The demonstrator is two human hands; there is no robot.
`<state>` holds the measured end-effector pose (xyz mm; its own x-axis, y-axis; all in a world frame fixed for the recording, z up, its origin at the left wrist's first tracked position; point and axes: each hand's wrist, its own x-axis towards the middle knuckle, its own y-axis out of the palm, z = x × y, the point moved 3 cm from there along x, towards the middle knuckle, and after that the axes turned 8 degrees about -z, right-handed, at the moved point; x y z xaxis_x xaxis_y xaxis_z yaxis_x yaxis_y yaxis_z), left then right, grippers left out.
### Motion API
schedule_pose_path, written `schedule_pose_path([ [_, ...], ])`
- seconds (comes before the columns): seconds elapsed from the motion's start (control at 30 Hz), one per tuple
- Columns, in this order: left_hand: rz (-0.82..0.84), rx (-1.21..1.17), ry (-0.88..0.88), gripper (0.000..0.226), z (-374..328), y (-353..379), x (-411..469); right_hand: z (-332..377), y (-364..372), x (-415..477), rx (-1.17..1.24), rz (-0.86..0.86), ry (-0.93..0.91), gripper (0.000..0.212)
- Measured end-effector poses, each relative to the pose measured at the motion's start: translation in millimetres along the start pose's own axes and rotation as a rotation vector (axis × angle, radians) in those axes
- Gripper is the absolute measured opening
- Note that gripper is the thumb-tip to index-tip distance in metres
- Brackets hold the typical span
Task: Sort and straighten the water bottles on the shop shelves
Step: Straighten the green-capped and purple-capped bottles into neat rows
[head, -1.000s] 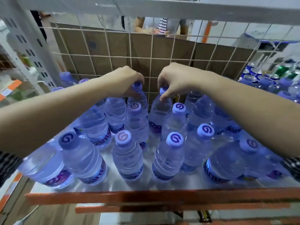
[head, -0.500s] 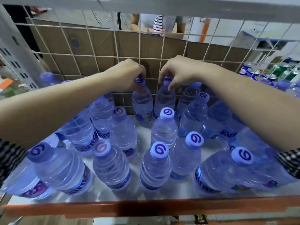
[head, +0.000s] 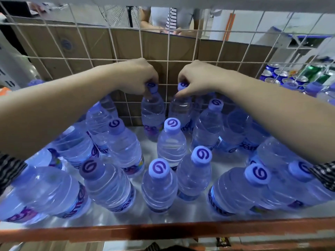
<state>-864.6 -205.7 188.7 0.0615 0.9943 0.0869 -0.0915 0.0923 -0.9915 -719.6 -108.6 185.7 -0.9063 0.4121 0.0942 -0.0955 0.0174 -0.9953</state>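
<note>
- Head view: the cap of the left bottle (head: 153,113) is pinched in the closed grip of the left hand (head: 139,77), at the back of the shelf (head: 163,230)
- The right bottle (head: 181,109), just beside it, is held at its cap by the right hand (head: 197,78)

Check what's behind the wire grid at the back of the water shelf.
Behind the wire grid: brown cardboard boxes mostly, a person's torso above them, drink cans at right. The left hand, right hand and water bottles cover the grid's lower part; what lies behind there cannot be seen.
</note>
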Motion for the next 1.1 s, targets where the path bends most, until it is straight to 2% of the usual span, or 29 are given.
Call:
schedule_pose_path([
  [0.1, -0.024, 0.016, -0.077, 0.055, -2, 5, 0, 1, -2, -1, -0.013, 0.009, -0.012, 0.036],
  [0.17, -0.038, 0.003, -0.098, 0.058, -4, 7, 0, 3, -2, -2, -0.02, 0.009, -0.039, 0.031],
  [0.33, 0.004, -0.131, -0.066, 0.053, -4, 5, -6, 6, 5, -1, -0.045, -0.06, -0.064, 0.034],
  [0.7, -0.152, -0.107, -0.201, 0.061, -12, 21, 2, 4, 1, -3, -0.062, -0.097, -0.108, 0.034],
  [0.97, -0.26, -0.119, -0.167, 0.054, -7, 29, -4, 5, 8, -7, -0.043, -0.115, -0.053, 0.039],
  [1.1, -0.172, -0.038, -0.2, 0.054, -12, 24, -10, 7, 9, -11, -0.099, -0.132, -0.056, 0.04],
])
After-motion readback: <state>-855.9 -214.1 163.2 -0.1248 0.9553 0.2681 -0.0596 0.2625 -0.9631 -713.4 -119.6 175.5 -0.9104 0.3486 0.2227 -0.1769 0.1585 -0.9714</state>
